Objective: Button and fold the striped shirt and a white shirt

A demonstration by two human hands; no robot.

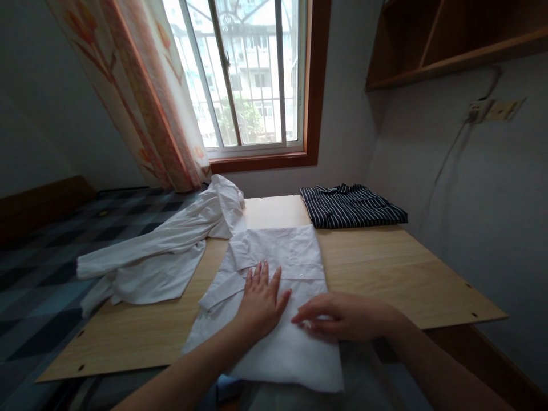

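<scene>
A white shirt (291,354), partly folded, lies lengthwise on the wooden board, its lower end hanging past the near edge. My left hand (262,299) rests flat on the middle of it with the fingers spread. Just to the right, my right hand (342,315) is over the shirt's right edge. Its fingers are bent and apart, with a gap between thumb and forefinger and no cloth visibly pinched. One folded-in sleeve with its cuff shows to the left of my left hand.
A second white shirt (158,262) sprawls from the board (377,262) onto the dark checked bed (38,285). At the back right lies a folded black-and-white striped garment (351,208). A curtain (141,97) hangs beside the window; a wall shelf (454,57) and a cable are on the right.
</scene>
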